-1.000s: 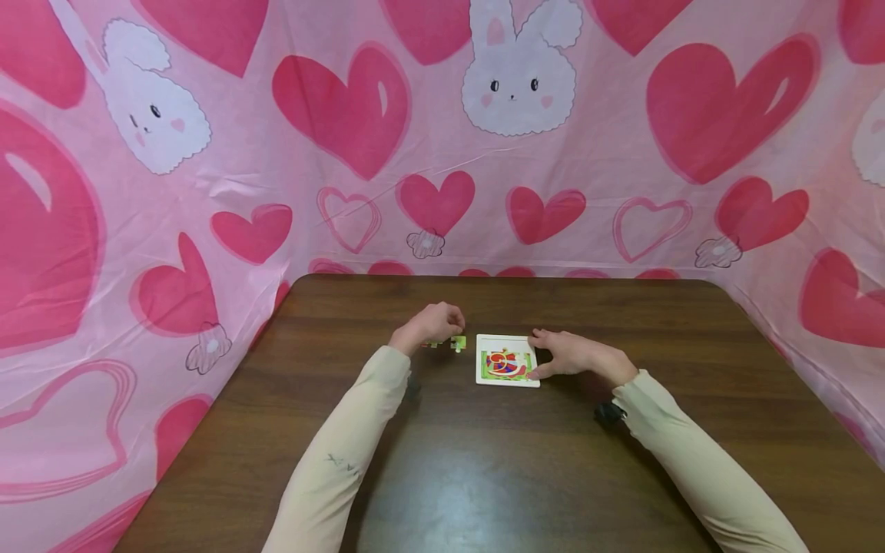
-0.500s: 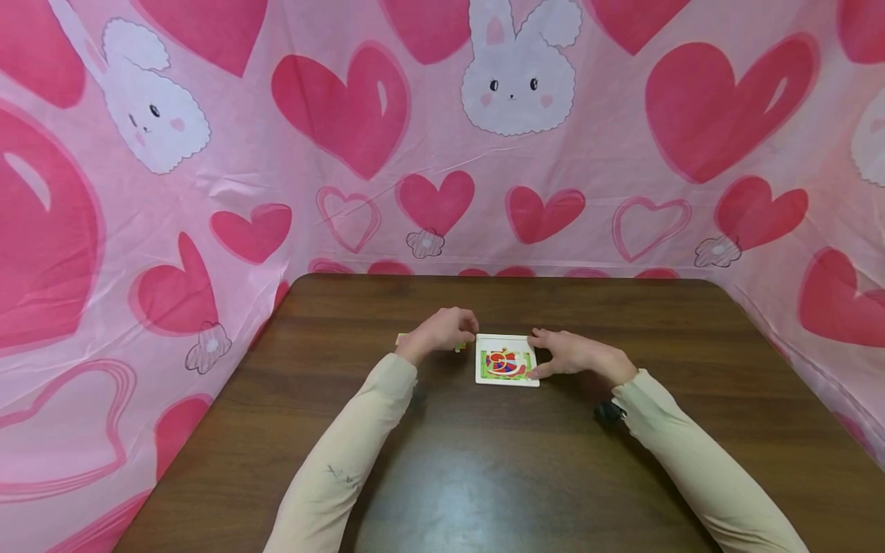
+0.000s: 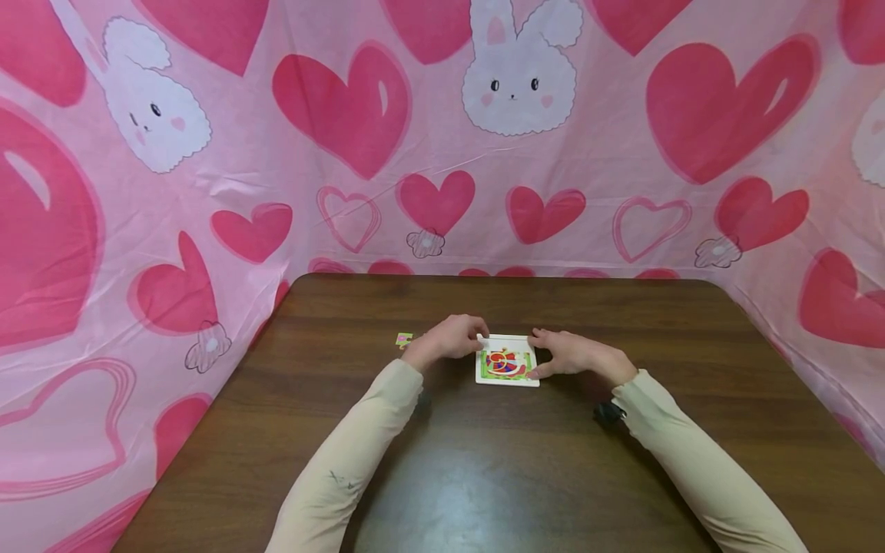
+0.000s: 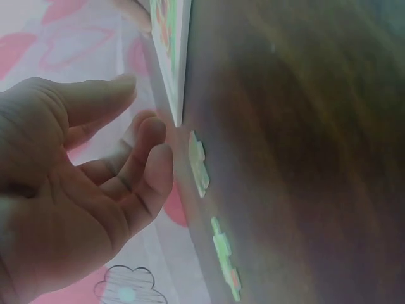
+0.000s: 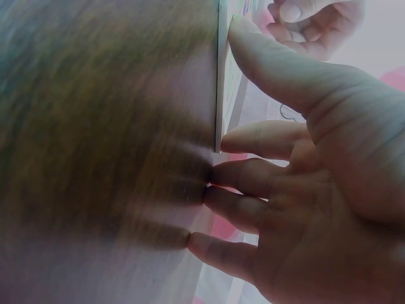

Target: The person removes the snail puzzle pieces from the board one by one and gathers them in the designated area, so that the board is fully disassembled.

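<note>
A white-framed jigsaw puzzle board (image 3: 508, 382) with a red, blue and green picture lies on the table. My right hand (image 3: 574, 353) steadies its right side, fingers fairly straight. In the right wrist view the thumb (image 5: 272, 63) rests on the frame and the other fingertips reach the board's corner and the tabletop. My left hand (image 3: 449, 338) hovers at the board's upper left edge, thumb and fingers bent towards each other. I cannot tell whether a piece is pinched there, as the thumb (image 4: 104, 98) hides the index fingertip. Two loose puzzle pieces (image 4: 199, 166) lie below that hand.
A green puzzle piece with a pink spot (image 3: 404, 339) lies left of the left hand. The brown wooden table (image 3: 484, 468) extends all around. Pink heart-patterned cloth (image 3: 442, 138) hangs behind it and at both sides. A small black object (image 3: 609, 413) shows beneath the right wrist.
My left hand has moved right from above the loose pieces to the board's left edge, uncovering the green and pink piece. The right hand and the board stay in place.
</note>
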`<state>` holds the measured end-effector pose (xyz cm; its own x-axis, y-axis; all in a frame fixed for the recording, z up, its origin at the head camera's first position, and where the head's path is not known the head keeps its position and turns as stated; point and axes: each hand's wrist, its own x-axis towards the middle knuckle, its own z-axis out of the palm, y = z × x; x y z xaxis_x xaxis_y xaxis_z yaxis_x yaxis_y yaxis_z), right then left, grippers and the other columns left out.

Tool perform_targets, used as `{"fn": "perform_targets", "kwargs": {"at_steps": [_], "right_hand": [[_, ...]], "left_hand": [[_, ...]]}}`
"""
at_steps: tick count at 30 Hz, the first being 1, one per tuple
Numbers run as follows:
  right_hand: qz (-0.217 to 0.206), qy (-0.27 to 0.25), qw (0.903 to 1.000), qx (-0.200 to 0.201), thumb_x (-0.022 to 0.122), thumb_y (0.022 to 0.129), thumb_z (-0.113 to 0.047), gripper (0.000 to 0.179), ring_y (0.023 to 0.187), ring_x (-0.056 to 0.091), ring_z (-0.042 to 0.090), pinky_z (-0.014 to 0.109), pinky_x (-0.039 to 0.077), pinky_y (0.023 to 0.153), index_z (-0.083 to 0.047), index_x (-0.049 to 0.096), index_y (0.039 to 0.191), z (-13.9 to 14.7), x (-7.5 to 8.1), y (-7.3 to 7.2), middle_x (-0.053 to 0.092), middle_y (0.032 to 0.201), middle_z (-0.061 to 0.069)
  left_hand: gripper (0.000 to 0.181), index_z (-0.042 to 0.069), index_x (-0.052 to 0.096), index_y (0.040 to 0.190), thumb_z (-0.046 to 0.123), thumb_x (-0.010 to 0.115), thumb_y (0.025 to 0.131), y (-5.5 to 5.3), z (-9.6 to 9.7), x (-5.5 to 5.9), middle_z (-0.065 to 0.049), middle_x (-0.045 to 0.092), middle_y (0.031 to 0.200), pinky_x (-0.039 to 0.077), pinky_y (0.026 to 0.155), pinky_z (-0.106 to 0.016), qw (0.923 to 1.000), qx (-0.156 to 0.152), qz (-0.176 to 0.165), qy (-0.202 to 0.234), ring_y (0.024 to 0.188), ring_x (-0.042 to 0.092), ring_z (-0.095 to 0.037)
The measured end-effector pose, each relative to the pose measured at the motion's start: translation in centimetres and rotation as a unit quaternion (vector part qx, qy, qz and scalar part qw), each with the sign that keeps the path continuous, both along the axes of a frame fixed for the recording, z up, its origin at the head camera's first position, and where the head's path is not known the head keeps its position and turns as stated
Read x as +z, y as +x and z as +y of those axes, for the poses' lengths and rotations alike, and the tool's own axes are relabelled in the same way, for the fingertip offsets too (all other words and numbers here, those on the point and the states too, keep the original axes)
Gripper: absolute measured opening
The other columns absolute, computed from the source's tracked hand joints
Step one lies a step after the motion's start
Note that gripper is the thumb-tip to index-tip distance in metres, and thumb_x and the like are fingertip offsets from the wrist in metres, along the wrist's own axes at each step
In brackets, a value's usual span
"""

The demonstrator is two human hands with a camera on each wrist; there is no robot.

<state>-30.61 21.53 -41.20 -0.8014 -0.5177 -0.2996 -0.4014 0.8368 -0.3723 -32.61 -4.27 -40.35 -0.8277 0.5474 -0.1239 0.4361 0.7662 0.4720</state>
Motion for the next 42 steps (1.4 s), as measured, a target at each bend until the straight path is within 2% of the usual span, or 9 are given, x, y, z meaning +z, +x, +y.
{"fn": "perform_targets", "kwargs": {"at_steps": [7, 12, 18, 25, 31, 37, 42], "right_hand": [[0.0, -0.001, 1.0, -0.001, 0.069, 0.083, -0.055, 0.088, 0.144, 0.029, 0.045, 0.062, 0.027, 0.113, -0.005, 0.04, 0.149, 0.1, -0.1, 0.0, 0.027, 0.158, 0.023], [0.001, -0.001, 1.0, 0.006, 0.069, 0.086, -0.052, 0.085, 0.144, 0.027, 0.046, 0.06, 0.026, 0.114, -0.002, 0.04, 0.148, -0.1, -0.2, -0.1, 0.026, 0.157, 0.027], [-0.004, -0.001, 1.0, -0.001, 0.069, 0.084, -0.054, 0.087, 0.144, 0.028, 0.045, 0.061, 0.026, 0.113, -0.004, 0.04, 0.148, 0.0, -0.1, 0.1, 0.027, 0.158, 0.024], [-0.002, 0.003, 1.0, 0.001, 0.069, 0.085, -0.053, 0.086, 0.144, 0.028, 0.045, 0.061, 0.027, 0.113, -0.004, 0.04, 0.148, 0.0, -0.1, 0.0, 0.026, 0.158, 0.025], [0.001, 0.002, 1.0, 0.007, 0.069, 0.085, -0.053, 0.085, 0.143, 0.03, 0.046, 0.061, 0.028, 0.113, -0.003, 0.041, 0.147, 0.0, -0.1, -0.1, 0.027, 0.157, 0.026], [-0.002, 0.0, 1.0, 0.003, 0.07, 0.084, -0.053, 0.086, 0.144, 0.029, 0.046, 0.062, 0.027, 0.112, -0.004, 0.04, 0.148, 0.1, 0.0, 0.0, 0.027, 0.158, 0.025], [0.004, 0.004, 0.9999, 0.01, 0.069, 0.086, -0.052, 0.084, 0.143, 0.03, 0.046, 0.061, 0.028, 0.112, -0.003, 0.041, 0.148, 0.1, -0.1, -0.2, 0.027, 0.158, 0.026]], "left_hand": [[0.025, 0.015, 0.066, 0.118, 0.02, 0.065, 0.094, 0.3, 0.5, -0.3, -0.007, 0.069, 0.103, 0.048, 0.074, -0.026, 0.9999, -0.013, -0.004, -0.005, 0.083, 0.059, -0.016], [0.023, 0.014, 0.068, 0.114, 0.021, 0.067, 0.092, 0.5, 1.0, -0.5, -0.006, 0.07, 0.101, 0.048, 0.075, -0.027, 0.9997, -0.02, 0.004, -0.016, 0.084, 0.059, -0.015], [0.023, 0.015, 0.068, 0.113, 0.023, 0.068, 0.091, 0.7, 1.5, -0.8, -0.003, 0.067, 0.102, 0.048, 0.077, -0.027, 0.999, -0.017, -0.01, -0.039, 0.086, 0.057, -0.015], [0.019, 0.014, 0.07, 0.105, 0.024, 0.07, 0.089, 0.5, 2.0, -1.0, -0.001, 0.067, 0.097, 0.047, 0.079, -0.026, 0.9973, -0.034, 0.024, -0.061, 0.087, 0.057, -0.014], [0.016, 0.013, 0.069, 0.098, 0.026, 0.07, 0.089, 0.3, 2.6, -1.0, 0.0, 0.063, 0.091, 0.045, 0.073, -0.025, 0.9967, -0.021, 0.027, -0.074, 0.082, 0.054, -0.015], [0.015, 0.013, 0.067, 0.085, 0.028, 0.072, 0.089, 0.0, 3.3, -0.9, 0.002, 0.061, 0.08, 0.043, 0.063, -0.024, 0.9979, 0.004, 0.006, -0.065, 0.072, 0.053, -0.014], [0.018, 0.015, 0.065, 0.081, 0.03, 0.071, 0.09, 0.0, 3.6, -0.7, 0.003, 0.061, 0.075, 0.043, 0.061, -0.025, 0.9973, 0.022, -0.002, -0.07, 0.068, 0.053, -0.013]]}}
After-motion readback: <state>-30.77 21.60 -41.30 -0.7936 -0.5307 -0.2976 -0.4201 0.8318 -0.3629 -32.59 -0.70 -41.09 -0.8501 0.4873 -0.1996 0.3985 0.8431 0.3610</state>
